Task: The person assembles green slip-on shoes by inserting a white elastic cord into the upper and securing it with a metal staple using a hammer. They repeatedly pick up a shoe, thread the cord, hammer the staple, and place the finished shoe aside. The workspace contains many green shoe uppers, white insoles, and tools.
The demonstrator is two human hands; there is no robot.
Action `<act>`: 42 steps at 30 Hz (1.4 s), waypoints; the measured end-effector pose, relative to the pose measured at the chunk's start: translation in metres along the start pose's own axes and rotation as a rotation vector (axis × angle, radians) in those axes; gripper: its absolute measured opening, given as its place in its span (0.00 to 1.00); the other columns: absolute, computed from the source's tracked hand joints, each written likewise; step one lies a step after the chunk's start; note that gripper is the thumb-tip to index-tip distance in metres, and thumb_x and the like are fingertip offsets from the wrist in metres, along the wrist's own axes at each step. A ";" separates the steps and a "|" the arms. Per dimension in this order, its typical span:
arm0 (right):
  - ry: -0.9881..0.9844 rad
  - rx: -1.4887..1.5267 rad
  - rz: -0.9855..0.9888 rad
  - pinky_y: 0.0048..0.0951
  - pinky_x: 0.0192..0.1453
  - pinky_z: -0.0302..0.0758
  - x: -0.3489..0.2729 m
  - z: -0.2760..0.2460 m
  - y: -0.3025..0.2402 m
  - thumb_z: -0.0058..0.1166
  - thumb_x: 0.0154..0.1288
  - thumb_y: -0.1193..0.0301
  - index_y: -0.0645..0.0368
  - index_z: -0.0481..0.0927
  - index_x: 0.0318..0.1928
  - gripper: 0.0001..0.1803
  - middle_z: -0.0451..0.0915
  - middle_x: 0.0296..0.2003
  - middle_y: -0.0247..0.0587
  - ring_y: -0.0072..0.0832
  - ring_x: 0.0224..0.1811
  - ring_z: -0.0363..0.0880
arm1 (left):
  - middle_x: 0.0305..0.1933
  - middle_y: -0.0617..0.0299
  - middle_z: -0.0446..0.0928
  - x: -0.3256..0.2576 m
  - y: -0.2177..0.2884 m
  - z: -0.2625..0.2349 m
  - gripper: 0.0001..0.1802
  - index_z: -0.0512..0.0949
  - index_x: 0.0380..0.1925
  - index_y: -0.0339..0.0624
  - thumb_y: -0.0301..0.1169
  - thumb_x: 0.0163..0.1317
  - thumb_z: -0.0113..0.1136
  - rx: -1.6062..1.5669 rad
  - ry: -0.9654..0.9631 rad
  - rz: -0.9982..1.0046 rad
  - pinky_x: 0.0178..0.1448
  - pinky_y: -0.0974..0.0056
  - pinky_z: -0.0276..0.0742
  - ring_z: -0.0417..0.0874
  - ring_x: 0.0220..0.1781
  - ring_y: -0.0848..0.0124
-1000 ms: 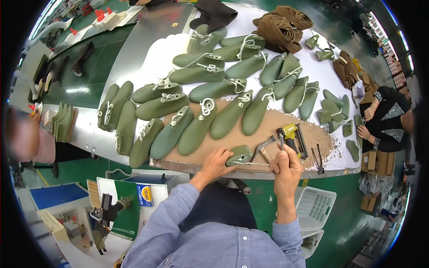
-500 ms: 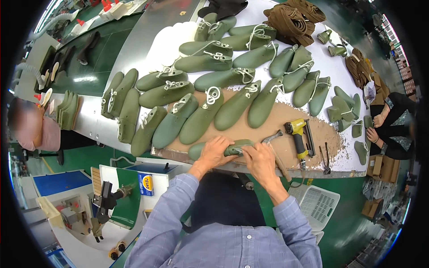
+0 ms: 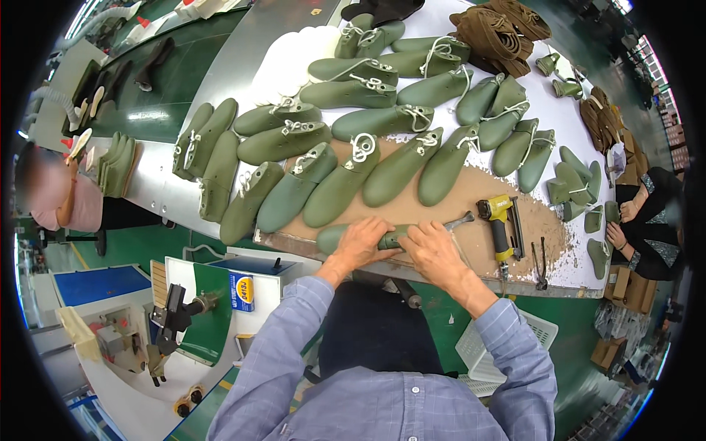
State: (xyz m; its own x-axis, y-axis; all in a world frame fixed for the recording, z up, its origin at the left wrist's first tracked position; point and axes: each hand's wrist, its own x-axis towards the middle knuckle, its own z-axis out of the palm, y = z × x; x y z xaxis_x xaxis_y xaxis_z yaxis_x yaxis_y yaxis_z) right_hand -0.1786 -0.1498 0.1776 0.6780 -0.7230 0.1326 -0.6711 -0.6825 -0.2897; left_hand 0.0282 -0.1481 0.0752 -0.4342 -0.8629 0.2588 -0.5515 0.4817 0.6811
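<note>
A green shoe last [image 3: 331,239] lies on its side at the front edge of the brown board, toe to the left. My left hand [image 3: 362,244] is wrapped over its middle, fingers closed around it. At the heel end my right hand [image 3: 435,253] grips the last with bent fingers; the fingertips and whatever lies beneath them are partly hidden. Just beyond the right hand rests a hammer [image 3: 462,220], its handle mostly covered by that hand. Farther right lie a yellow and black air stapler [image 3: 501,226] and dark pincers [image 3: 542,266].
Several green lasts with white cords [image 3: 401,167] fill the table beyond my hands. Brown leather pieces [image 3: 494,40] are heaped at the back. A white plastic basket [image 3: 478,353] stands below the right edge. One person [image 3: 55,180] is at the left, another person's hands [image 3: 621,220] at the right.
My right hand has turned flatter over the heel end and now covers most of the hammer handle. My left hand keeps its hold. The whole view has shifted slightly.
</note>
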 end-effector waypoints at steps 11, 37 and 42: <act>-0.196 0.416 0.464 0.45 0.51 0.79 0.002 0.000 0.023 0.61 0.66 0.70 0.55 0.89 0.43 0.08 0.87 0.37 0.50 0.50 0.44 0.85 | 0.42 0.58 0.80 0.000 0.001 -0.001 0.28 0.79 0.46 0.46 0.41 0.48 0.81 0.032 -0.003 -0.026 0.48 0.52 0.80 0.83 0.47 0.55; -0.098 0.250 0.874 0.47 0.54 0.76 -0.162 0.031 0.041 0.50 0.75 0.76 0.59 0.70 0.70 0.25 0.77 0.50 0.53 0.54 0.50 0.79 | 0.42 0.54 0.82 0.005 0.008 0.023 0.28 0.77 0.46 0.41 0.40 0.51 0.81 0.128 0.116 -0.183 0.46 0.52 0.81 0.85 0.46 0.53; 0.682 0.804 0.906 0.37 0.43 0.77 -0.132 -0.023 0.011 0.48 0.79 0.74 0.61 0.68 0.71 0.24 0.79 0.41 0.45 0.34 0.37 0.79 | 0.43 0.54 0.81 0.001 0.008 0.016 0.27 0.77 0.46 0.40 0.38 0.51 0.81 0.147 0.098 -0.194 0.46 0.52 0.81 0.85 0.46 0.53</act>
State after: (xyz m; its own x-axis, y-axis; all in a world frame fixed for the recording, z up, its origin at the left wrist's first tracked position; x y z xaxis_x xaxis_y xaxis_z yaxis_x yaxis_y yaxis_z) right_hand -0.2827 -0.0644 0.1787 -0.3302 -0.9435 -0.0287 -0.2804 0.1270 -0.9515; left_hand 0.0120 -0.1427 0.0698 -0.2431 -0.9484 0.2034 -0.7182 0.3169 0.6195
